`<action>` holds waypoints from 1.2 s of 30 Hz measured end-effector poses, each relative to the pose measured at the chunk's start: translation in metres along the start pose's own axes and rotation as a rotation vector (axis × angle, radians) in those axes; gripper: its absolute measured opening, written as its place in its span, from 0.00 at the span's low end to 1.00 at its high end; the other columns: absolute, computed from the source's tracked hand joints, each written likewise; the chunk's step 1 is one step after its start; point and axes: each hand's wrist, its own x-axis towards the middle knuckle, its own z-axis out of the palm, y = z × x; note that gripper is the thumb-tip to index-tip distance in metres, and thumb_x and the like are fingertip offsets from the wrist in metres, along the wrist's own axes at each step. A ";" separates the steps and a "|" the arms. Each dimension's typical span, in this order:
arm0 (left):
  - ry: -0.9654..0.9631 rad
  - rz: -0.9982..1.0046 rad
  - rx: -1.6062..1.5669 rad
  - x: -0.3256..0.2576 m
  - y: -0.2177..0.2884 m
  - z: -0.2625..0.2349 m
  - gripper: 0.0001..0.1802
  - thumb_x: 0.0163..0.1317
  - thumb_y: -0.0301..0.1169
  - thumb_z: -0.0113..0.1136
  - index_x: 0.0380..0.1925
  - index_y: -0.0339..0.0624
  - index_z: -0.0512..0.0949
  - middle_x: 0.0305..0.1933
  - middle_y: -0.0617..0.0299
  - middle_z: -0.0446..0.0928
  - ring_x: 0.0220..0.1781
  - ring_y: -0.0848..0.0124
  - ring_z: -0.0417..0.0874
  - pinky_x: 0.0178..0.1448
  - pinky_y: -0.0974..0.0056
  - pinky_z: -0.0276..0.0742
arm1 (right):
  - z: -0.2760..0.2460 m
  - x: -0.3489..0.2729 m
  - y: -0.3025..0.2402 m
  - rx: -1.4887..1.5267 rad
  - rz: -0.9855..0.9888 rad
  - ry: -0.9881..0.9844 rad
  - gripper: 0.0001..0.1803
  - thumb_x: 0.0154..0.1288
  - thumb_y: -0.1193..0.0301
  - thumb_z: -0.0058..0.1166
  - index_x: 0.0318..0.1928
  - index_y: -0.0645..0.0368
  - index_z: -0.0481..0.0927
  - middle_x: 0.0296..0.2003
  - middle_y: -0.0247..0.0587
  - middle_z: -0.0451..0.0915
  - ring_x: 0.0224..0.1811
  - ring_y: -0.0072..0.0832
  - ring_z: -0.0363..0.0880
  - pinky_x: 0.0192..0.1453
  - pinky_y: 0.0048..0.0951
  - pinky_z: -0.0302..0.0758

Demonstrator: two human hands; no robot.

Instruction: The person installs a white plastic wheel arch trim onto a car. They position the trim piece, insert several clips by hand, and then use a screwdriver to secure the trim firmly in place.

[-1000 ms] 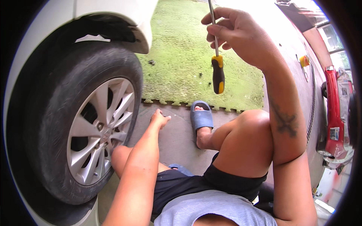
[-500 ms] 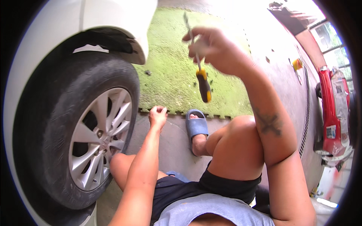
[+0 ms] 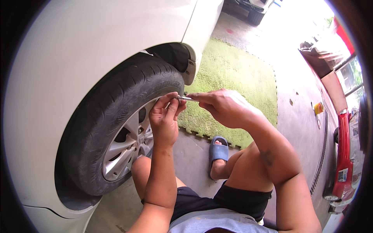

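Observation:
My right hand (image 3: pixel 231 106) is closed around a screwdriver (image 3: pixel 189 98); its metal shaft shows, pointing left, while the handle is hidden in my grip. My left hand (image 3: pixel 165 122) is raised in front of the wheel, thumb and fingertips pinched at the screwdriver's tip. Whatever small thing lies between those fingers is too small to make out. Just behind the left hand is a black tyre (image 3: pixel 89 136) on a silver spoked wheel (image 3: pixel 121 150), fitted under the arch of a white car (image 3: pixel 105 35).
Beyond my feet lies a green foam mat (image 3: pixel 237 73) with toothed edges. My foot wears a blue slide sandal (image 3: pixel 220 150). A red bumper (image 3: pixel 342 151) stands far right, past a floor drain grate (image 3: pixel 319 167). A yellow container (image 3: pixel 318 108) sits nearby; another vehicle's tyre (image 3: pixel 255 17) shows at the back.
My right hand has come down and turned the screwdriver from upright to level, its handle now inside the grip. My left hand has risen to meet its tip. The view has shifted left.

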 end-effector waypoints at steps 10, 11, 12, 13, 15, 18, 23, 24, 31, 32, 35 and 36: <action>-0.073 0.044 0.034 -0.003 0.002 -0.004 0.20 0.72 0.19 0.61 0.62 0.37 0.78 0.51 0.59 0.83 0.49 0.76 0.83 0.57 0.69 0.82 | -0.002 -0.010 0.002 -0.120 -0.008 0.002 0.20 0.78 0.64 0.50 0.66 0.43 0.82 0.30 0.52 0.83 0.33 0.49 0.84 0.39 0.49 0.77; -0.071 0.047 0.057 -0.004 0.003 -0.001 0.20 0.72 0.19 0.62 0.63 0.37 0.78 0.51 0.60 0.83 0.48 0.76 0.83 0.56 0.69 0.81 | -0.003 -0.011 0.001 -0.119 -0.001 -0.003 0.20 0.78 0.64 0.50 0.66 0.43 0.82 0.30 0.53 0.83 0.33 0.49 0.84 0.39 0.49 0.77; -0.068 0.051 0.080 -0.004 0.003 0.000 0.21 0.71 0.19 0.62 0.63 0.38 0.77 0.51 0.60 0.83 0.48 0.76 0.83 0.56 0.70 0.81 | -0.003 -0.011 0.000 -0.119 0.007 -0.008 0.20 0.78 0.64 0.50 0.66 0.43 0.82 0.29 0.53 0.83 0.33 0.49 0.84 0.39 0.49 0.77; -0.087 0.063 0.120 -0.004 0.002 -0.002 0.21 0.71 0.19 0.62 0.64 0.38 0.77 0.51 0.60 0.83 0.48 0.77 0.82 0.55 0.70 0.81 | -0.002 -0.012 0.000 -0.118 0.013 -0.013 0.20 0.78 0.63 0.50 0.66 0.43 0.82 0.29 0.53 0.83 0.33 0.50 0.84 0.39 0.49 0.77; -0.126 0.088 0.202 -0.003 0.002 -0.007 0.23 0.70 0.18 0.62 0.64 0.38 0.77 0.50 0.61 0.82 0.48 0.78 0.82 0.54 0.71 0.80 | -0.002 -0.013 0.002 -0.128 0.022 -0.031 0.20 0.78 0.63 0.50 0.66 0.43 0.82 0.30 0.53 0.83 0.34 0.50 0.84 0.39 0.49 0.78; -0.194 0.130 0.335 -0.001 0.006 -0.014 0.25 0.69 0.18 0.63 0.66 0.38 0.76 0.50 0.61 0.82 0.47 0.79 0.81 0.54 0.73 0.79 | -0.007 -0.013 -0.004 -0.105 0.047 -0.071 0.19 0.78 0.63 0.50 0.64 0.47 0.83 0.31 0.52 0.84 0.35 0.52 0.84 0.40 0.50 0.78; -0.121 0.098 0.082 0.011 0.014 0.007 0.24 0.69 0.20 0.65 0.64 0.37 0.77 0.50 0.61 0.83 0.46 0.78 0.81 0.54 0.72 0.78 | 0.006 -0.002 -0.003 0.196 -0.008 0.041 0.11 0.78 0.65 0.51 0.50 0.57 0.81 0.31 0.51 0.85 0.34 0.49 0.85 0.41 0.46 0.79; -0.094 0.105 0.038 0.017 0.014 0.019 0.23 0.69 0.20 0.66 0.63 0.36 0.77 0.50 0.61 0.84 0.46 0.78 0.81 0.54 0.72 0.78 | 0.009 0.003 -0.005 0.319 0.049 0.038 0.10 0.78 0.66 0.51 0.47 0.59 0.79 0.31 0.51 0.85 0.34 0.48 0.86 0.41 0.45 0.79; 0.166 0.424 0.695 0.053 0.032 0.084 0.09 0.69 0.25 0.67 0.44 0.30 0.84 0.42 0.55 0.89 0.43 0.72 0.90 0.51 0.67 0.84 | 0.038 0.048 -0.017 0.977 0.150 0.249 0.10 0.76 0.71 0.52 0.52 0.61 0.79 0.35 0.41 0.86 0.34 0.22 0.85 0.34 0.28 0.82; 0.144 0.459 0.729 0.057 0.039 0.087 0.09 0.69 0.25 0.66 0.45 0.29 0.85 0.42 0.53 0.89 0.43 0.71 0.90 0.52 0.67 0.84 | 0.036 0.055 -0.019 1.010 0.097 0.281 0.12 0.75 0.71 0.53 0.54 0.62 0.79 0.36 0.40 0.86 0.34 0.22 0.85 0.34 0.27 0.83; 0.107 0.528 0.800 0.066 0.037 0.087 0.10 0.70 0.24 0.64 0.47 0.28 0.85 0.43 0.50 0.90 0.44 0.69 0.91 0.53 0.66 0.84 | 0.041 0.065 -0.013 1.105 0.010 0.352 0.15 0.74 0.70 0.56 0.56 0.65 0.80 0.36 0.39 0.86 0.34 0.21 0.85 0.32 0.23 0.82; 0.110 0.512 0.785 0.070 0.036 0.083 0.11 0.70 0.24 0.63 0.47 0.27 0.85 0.43 0.49 0.90 0.44 0.68 0.92 0.53 0.67 0.85 | 0.039 0.068 -0.013 1.087 0.057 0.342 0.15 0.75 0.71 0.56 0.57 0.65 0.80 0.37 0.40 0.87 0.34 0.21 0.86 0.32 0.23 0.83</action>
